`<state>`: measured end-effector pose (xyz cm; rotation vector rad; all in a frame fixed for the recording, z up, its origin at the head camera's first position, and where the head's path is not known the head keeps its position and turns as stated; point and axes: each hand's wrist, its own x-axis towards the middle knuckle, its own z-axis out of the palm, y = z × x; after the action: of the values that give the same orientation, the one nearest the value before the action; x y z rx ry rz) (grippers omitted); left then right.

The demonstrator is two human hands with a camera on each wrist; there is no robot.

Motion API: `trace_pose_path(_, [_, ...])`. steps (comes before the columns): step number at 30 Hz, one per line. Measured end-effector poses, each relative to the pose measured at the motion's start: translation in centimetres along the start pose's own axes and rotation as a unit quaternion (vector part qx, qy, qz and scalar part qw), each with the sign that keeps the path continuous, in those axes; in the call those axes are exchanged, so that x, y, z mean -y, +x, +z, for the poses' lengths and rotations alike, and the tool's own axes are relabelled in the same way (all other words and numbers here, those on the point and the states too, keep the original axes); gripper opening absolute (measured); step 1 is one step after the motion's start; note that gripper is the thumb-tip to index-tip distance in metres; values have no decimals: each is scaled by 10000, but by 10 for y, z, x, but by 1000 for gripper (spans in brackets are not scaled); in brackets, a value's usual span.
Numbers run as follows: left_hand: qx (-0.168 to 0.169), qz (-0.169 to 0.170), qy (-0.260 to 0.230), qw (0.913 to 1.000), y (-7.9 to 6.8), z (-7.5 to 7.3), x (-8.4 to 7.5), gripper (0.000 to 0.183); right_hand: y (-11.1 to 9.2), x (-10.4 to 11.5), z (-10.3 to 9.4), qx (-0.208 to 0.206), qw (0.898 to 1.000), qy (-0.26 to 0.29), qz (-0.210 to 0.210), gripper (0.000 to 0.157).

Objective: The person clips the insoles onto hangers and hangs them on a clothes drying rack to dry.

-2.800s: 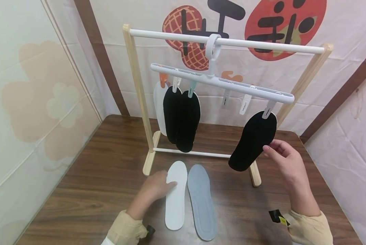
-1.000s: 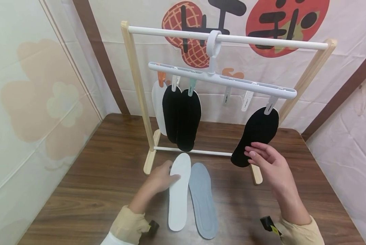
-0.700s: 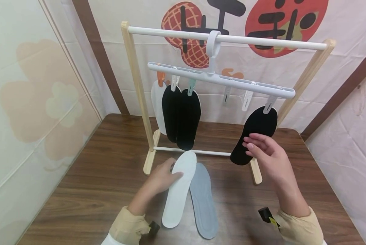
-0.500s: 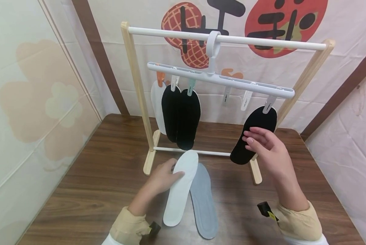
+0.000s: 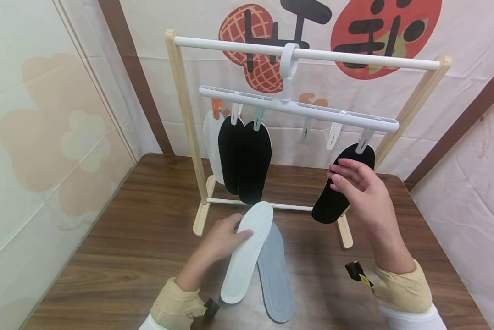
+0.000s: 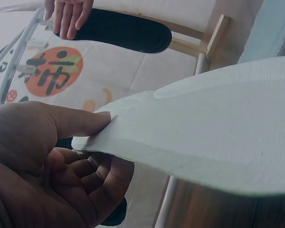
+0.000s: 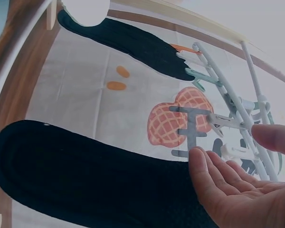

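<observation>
My left hand [image 5: 224,238] pinches a white insole [image 5: 248,252] by its edge, thumb on top and fingers beneath. The left wrist view shows this grip close up. The insole slants up to the right and overlaps a grey insole [image 5: 276,275] lying on the table. My right hand [image 5: 366,192] holds nothing; its relaxed fingers are in front of a black insole [image 5: 329,201] that hangs from the rightmost clip [image 5: 364,141]. In the right wrist view the palm faces up beside this black insole [image 7: 85,175], thumb apart from the fingers.
A grey hanger [image 5: 288,106] hooks over the white bar [image 5: 354,56] of a wooden rack [image 5: 183,114]. On its left side hang a white insole [image 5: 212,146] and two black insoles [image 5: 255,165]. Two clips [image 5: 334,135] right of the hook hold nothing. The rack stands on a brown table [image 5: 119,247].
My left hand has lifted the white insole and tilted its top rightward over the grey one. My right hand has left the hanging black insole's right edge, moving left, then upward in front of it.
</observation>
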<state>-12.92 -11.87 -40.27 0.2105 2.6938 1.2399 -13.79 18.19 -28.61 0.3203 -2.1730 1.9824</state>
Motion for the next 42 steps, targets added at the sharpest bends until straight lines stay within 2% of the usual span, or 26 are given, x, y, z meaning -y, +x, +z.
trace_pose_path(16, [-17, 96, -93, 9999, -5, 2, -9, 31, 13, 18, 7, -258, 9994, -178, 144, 51])
trace_pose_path(26, [-88, 175, -117, 9997, -6, 5, -11, 28, 20, 24, 9, -258, 9915, -1230, 345, 55])
trace_pose_path(33, [-79, 221, -83, 9997, -9, 5, -13, 27, 26, 28, 9, -220, 9894, -1353, 476, 58])
trace_pose_path(42, [-65, 228, -52, 9997, -11, 5, -13, 28, 38, 37, 10, -84, 9871, -1543, 423, 62])
